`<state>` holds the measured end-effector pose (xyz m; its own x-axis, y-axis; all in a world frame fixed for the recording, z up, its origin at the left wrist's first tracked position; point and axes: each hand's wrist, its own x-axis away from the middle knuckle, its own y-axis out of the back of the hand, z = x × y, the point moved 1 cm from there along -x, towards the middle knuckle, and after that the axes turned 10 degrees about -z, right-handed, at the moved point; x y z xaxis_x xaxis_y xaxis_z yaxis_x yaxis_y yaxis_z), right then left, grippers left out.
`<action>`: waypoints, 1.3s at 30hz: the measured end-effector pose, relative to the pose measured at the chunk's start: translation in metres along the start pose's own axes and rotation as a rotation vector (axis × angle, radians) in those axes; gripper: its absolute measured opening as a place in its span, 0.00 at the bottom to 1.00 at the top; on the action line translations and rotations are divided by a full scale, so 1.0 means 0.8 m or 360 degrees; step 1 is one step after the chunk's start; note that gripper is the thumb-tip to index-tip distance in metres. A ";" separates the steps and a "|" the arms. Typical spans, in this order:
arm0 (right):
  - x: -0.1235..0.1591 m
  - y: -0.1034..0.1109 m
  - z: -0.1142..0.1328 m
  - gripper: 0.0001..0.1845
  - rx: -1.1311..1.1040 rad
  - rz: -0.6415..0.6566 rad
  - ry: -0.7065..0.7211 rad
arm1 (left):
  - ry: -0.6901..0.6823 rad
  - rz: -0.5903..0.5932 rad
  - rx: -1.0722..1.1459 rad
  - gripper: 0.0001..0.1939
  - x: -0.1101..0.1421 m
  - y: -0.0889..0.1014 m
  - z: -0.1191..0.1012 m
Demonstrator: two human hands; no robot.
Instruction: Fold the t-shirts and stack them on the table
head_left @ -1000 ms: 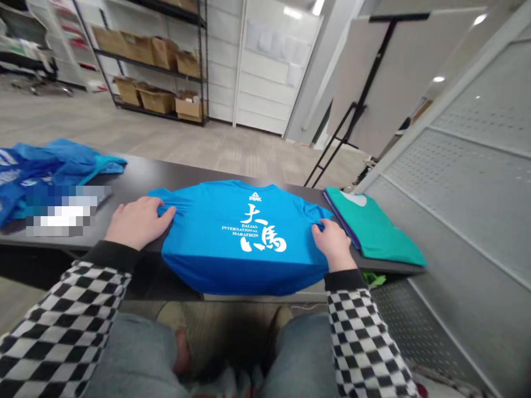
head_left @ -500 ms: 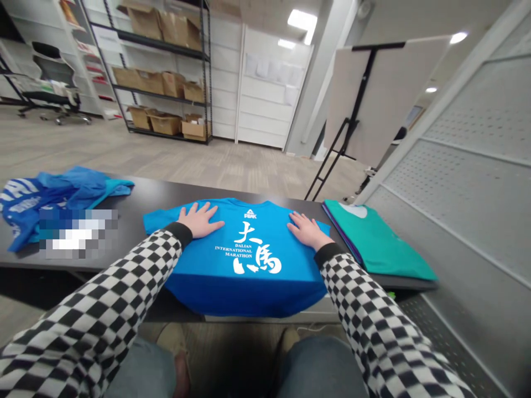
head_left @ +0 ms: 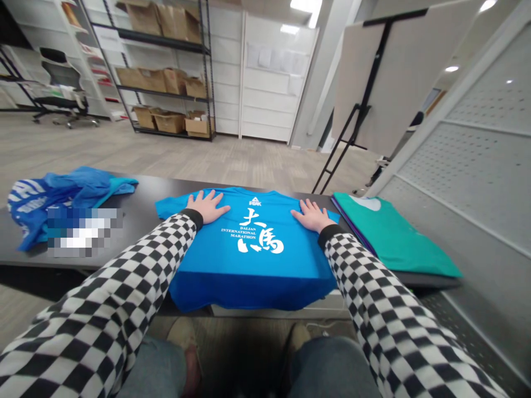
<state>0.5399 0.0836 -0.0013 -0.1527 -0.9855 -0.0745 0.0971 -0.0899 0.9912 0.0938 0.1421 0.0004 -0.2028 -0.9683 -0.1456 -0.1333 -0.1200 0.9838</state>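
Note:
A blue T-shirt (head_left: 215, 251) with white marathon lettering lies spread on the dark table (head_left: 149, 190), its collar toward the far edge and its lower part hanging over the near edge. My left hand (head_left: 206, 207) rests flat on the shirt near the left shoulder, fingers spread. On the opposite side, my right hand (head_left: 311, 214) lies flat near the right shoulder, its fingers also apart. Neither hand grasps the cloth. To the right of the shirt sits a folded stack topped by a green shirt (head_left: 398, 235).
A crumpled heap of blue shirts (head_left: 70, 193) lies on the table's left side. A perforated grey panel (head_left: 485, 182) borders the right end. Beyond the table stand a board on a black stand (head_left: 373, 72) and a shelf with cardboard boxes (head_left: 166, 41).
Both hands and the shirt's upper part have shifted slightly toward the far edge, hands still flat on it. The camera view has also moved a little.

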 end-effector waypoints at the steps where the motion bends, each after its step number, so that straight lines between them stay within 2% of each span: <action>1: -0.005 -0.002 -0.001 0.56 -0.0005 -0.0011 0.0013 | 0.0003 -0.0008 0.0005 0.53 -0.003 0.000 0.000; 7: -0.016 -0.006 -0.002 0.60 -0.0093 -0.0157 0.0027 | 0.0025 -0.0061 0.0032 0.50 -0.002 0.002 -0.002; 11: 0.000 0.001 -0.011 0.48 -0.0225 -0.0346 -0.0010 | 0.0042 -0.0168 0.0041 0.47 0.011 0.011 -0.004; 14: 0.012 0.007 -0.029 0.38 -0.0186 -0.0549 -0.0022 | 0.0030 -0.0334 0.0012 0.40 0.018 0.022 0.003; 16: 0.015 0.008 -0.039 0.36 -0.0121 -0.0490 0.0017 | 0.0081 -0.0375 0.0017 0.36 0.017 0.028 0.013; 19: 0.015 0.003 -0.044 0.36 -0.0106 -0.0187 0.0002 | 0.0205 -0.0147 0.0017 0.38 0.012 0.025 0.030; 21: 0.014 0.000 -0.043 0.39 -0.0081 -0.0102 -0.0057 | 0.0224 -0.0006 -0.0015 0.42 0.010 0.020 0.037; 25: 0.011 0.000 -0.049 0.48 -0.0013 -0.0089 -0.0095 | 0.0236 0.0031 -0.0062 0.50 0.011 0.014 0.043; 29: 0.013 0.006 -0.076 0.50 0.0023 -0.0066 0.0030 | 0.0235 0.0041 -0.0080 0.50 0.012 0.013 0.050; 32: 0.016 0.010 -0.092 0.51 0.0014 -0.0052 0.0031 | 0.0238 0.0024 -0.0086 0.50 0.007 0.009 0.060; 36: 0.017 0.012 -0.091 0.51 0.0006 -0.0051 0.0008 | 0.0191 -0.0016 -0.0085 0.50 0.001 0.004 0.073; 39: 0.018 0.013 -0.085 0.51 0.0021 -0.0064 -0.0037 | 0.0246 -0.0019 -0.0098 0.51 0.000 0.007 0.077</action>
<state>0.6059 0.0586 0.0004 -0.1792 -0.9774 -0.1119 0.0778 -0.1275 0.9888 0.0335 0.1548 -0.0007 -0.0496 -0.9883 -0.1440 -0.0742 -0.1401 0.9873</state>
